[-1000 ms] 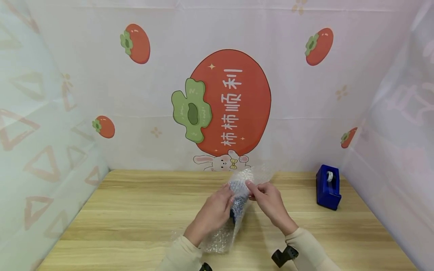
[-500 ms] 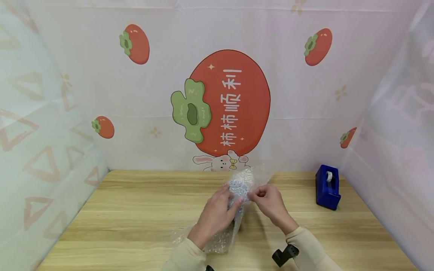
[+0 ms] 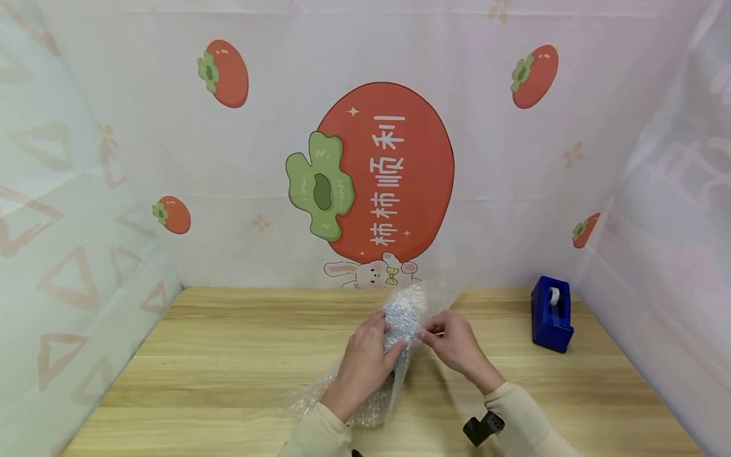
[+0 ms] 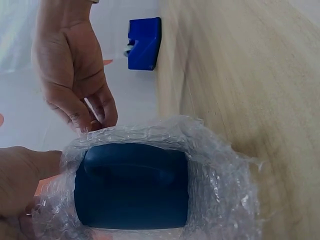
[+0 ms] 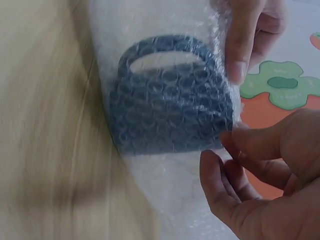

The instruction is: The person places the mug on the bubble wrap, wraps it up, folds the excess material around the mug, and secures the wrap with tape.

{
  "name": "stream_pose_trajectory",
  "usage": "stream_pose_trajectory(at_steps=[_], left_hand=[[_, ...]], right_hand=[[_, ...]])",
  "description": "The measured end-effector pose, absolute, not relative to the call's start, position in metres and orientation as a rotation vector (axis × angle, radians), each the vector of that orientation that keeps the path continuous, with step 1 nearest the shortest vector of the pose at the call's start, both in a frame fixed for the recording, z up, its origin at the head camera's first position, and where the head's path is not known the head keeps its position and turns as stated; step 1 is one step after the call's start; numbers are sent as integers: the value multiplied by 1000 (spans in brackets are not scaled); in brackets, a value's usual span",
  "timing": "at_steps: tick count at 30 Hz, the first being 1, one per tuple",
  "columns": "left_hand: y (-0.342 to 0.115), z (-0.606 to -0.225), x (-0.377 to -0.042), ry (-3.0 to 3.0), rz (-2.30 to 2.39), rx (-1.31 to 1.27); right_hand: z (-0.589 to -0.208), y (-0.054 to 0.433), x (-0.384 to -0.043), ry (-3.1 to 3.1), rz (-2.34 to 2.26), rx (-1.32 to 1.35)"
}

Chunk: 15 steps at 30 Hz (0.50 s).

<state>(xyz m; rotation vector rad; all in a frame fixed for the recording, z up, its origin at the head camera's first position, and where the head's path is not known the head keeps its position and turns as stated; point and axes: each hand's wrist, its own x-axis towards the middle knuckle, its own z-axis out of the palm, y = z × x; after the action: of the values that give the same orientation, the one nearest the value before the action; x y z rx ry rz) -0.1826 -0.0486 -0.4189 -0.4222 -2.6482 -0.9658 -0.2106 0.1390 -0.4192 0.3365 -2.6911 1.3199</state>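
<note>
A dark blue mug (image 4: 132, 200) with a handle sits inside a sheet of bubble wrap (image 3: 402, 317); its handle side shows through the near opening in the left wrist view. Through the clear bubbles, the handle arch and body of the mug (image 5: 165, 110) also appear in the right wrist view. My left hand (image 3: 365, 362) grips the wrapped mug from the left, thumb pressing on the wrap. Opposite it, my right hand (image 3: 454, 343) pinches the edge of the wrap between thumb and fingers. The left palm is hidden from the head view.
A blue tape dispenser (image 3: 552, 314) with a roll of clear tape stands at the right rear of the wooden table (image 3: 228, 355). Loose wrap trails toward the front left and rises at the back. A printed cloth (image 3: 263, 127) hangs behind.
My left thumb has come down onto the wrap, and the hand has shifted slightly right. The right hand's pinch has moved a little lower along the wrap's edge.
</note>
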Motion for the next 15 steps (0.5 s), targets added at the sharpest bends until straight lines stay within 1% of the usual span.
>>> stream_pose_trajectory(at_steps=[6,12,15], left_hand=[[-49,-419,-184,-2635,-992,-417],[-49,-419,-184,-2639,-1010,-410],[-49,-419,-184,-2644,-1029,-412]], right_hand=[[-413,147,-220,-2707,1072,570],[-408,161,-238,-2612,614,935],[-409,164,-247,-2558,429,1061]])
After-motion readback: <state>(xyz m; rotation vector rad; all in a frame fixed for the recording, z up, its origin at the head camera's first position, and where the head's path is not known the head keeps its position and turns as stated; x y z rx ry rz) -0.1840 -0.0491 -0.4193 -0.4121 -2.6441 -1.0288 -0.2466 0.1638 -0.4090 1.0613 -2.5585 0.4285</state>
